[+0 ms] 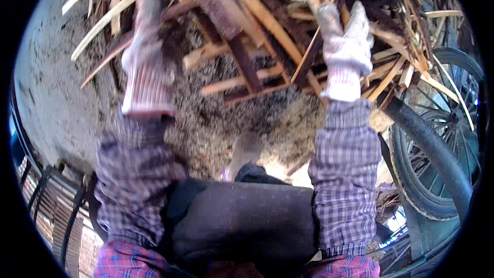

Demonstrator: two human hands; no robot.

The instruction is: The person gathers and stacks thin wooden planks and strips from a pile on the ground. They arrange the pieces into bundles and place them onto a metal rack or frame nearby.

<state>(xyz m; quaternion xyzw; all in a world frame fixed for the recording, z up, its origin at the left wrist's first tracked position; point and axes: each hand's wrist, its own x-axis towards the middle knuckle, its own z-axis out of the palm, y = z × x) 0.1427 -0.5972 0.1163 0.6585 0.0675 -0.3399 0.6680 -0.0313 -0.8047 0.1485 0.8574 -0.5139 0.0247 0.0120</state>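
Note:
My left hand (145, 54), in a pale ribbed knit glove, reaches into the left side of a heap of split wood strips (247, 15). Its fingertips are blurred among the strips, so I cannot make out whether they grip any. On the right side of the heap, my right hand (348, 46) wears a similar whitish glove. Its thumb and fingers stand apart in a V over the wood, with no piece clearly held. Some strips carry dark bark, such as a broad piece (218, 7) between the hands; others are bare and yellowish.
Debris-covered ground (206, 118) lies below the heap. To the right stand a spoked wheel (437, 159) with a black tyre and a thick dark bar (432, 144). A dark metal frame (67, 190) is at lower left. My shoe (246, 149) shows near the middle.

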